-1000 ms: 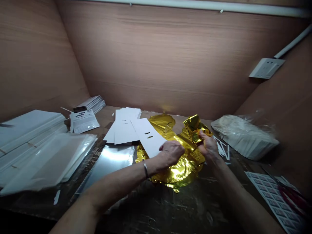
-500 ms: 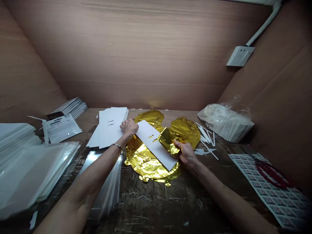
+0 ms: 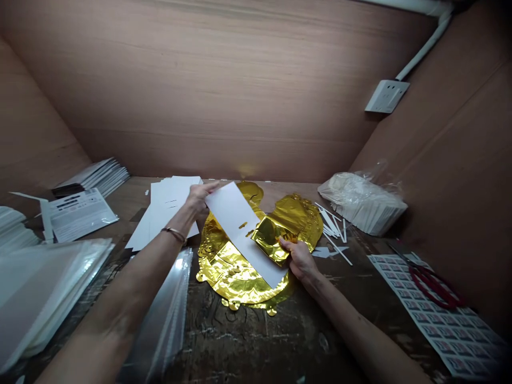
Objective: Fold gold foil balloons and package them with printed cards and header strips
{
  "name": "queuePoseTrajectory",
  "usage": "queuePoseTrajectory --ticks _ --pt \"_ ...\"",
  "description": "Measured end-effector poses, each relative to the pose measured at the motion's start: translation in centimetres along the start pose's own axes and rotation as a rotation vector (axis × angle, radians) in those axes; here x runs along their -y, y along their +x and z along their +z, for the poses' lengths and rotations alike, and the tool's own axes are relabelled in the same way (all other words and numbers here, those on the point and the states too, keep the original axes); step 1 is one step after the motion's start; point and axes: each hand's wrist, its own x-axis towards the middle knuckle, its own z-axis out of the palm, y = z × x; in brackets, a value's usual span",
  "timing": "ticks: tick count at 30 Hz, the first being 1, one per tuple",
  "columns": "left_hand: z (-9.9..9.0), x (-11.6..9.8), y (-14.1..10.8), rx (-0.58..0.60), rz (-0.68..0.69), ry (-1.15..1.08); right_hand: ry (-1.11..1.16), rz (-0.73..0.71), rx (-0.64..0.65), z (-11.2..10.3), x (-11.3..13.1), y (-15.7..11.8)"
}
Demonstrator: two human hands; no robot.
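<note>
Packet [image 3: 267, 244]: shifted since 1.0 s ago, from above the right part of the foil pile [image 3: 232, 266] to over its middle, along with the right hand [image 3: 303, 260].
Left hand [image 3: 198, 196]: gone in that same 1.0 s from the near end of the card [image 3: 231, 207] to its far left end.
Left grip: closed on that end of the card, fingers stretched along the edge; the thumb is hard to make out. A bracelet [image 3: 175, 233] sits on the wrist.
Right grip: pinching the packet at its right side, thumb on top.
Card: 1 white strip with 2 slots, slanting across the foil pile, its far end at the pile's left; the packet overlaps its right edge beside the slots. Whether they touch cannot be told.
Foil pile: shiny gold, on a dark, scuffed worktop [image 3: 248, 346].
Spare cards [image 3: 160, 213]: stacked left of the foil pile, slots showing in the top 1.
Sleeves [image 3: 170, 304]: clear, near left of the foil pile.
Bags [image 3: 44, 298]: stacked far left of the foil pile.
Printed packs [image 3: 94, 178]: far left behind the foil pile.
Strips [image 3: 330, 230]: white, scattered just right of the foil pile.
Bundle [image 3: 364, 200]: in clear plastic, right of the foil pile, beyond the strips.
Scissors [image 3: 452, 302]: red-handled, on a label sheet [image 3: 424, 314], well right of the foil pile.
</note>
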Motion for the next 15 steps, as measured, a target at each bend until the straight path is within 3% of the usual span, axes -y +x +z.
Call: queuePoseTrajectory --ticks 3,6,9,12,15 --pt "0.4 0.0 -2.9 0.148 0.053 -0.246 -0.013 0.013 0.003 0.0 0.0 0.1" --pt "2.5 2.4 -5.5 0.218 0.023 -0.283 -0.015 0.018 -0.001 0.3 0.1 0.2" --pt "4.7 5.3 -6.6 0.107 0.013 -0.142 -0.022 0.060 -0.036 0.5 0.6 0.0" --pt "5.8 6.8 -7.2 -0.066 0.175 0.103 -0.054 0.070 -0.080 -0.2 1.2 -0.6" --pt "5.8 7.0 -8.6 -0.098 0.361 0.387 -0.111 0.097 -0.104 -1.4 1.6 -1.5"
